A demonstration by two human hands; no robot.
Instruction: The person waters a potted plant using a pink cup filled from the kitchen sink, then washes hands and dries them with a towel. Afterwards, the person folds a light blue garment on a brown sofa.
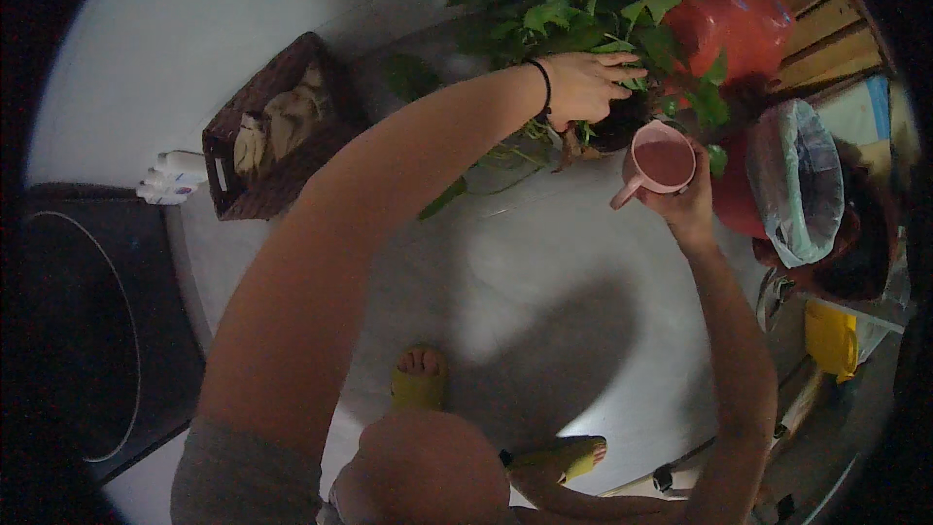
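My right hand (689, 208) holds a pink mug (663, 157) from its right side and underneath, with the mug's handle pointing down-left. The mug seems to contain liquid; its level cannot be told. Left of the mug, my left hand (590, 87), with a black band at the wrist, reaches into the leaves of a potted plant (550, 14). Its fingers are spread over the stems above a dark pot opening; whether they grip a stem cannot be told. Green leaves spread above and around this hand.
Behind the plant stands a red plastic container (721, 22). A bin with a clear plastic liner (794, 182) is at the right, with a yellow container (831, 339) below. A woven basket (255, 131) and white bottles (173, 176) stand at the left. My feet in yellow-green slippers (418, 386) are on the floor.
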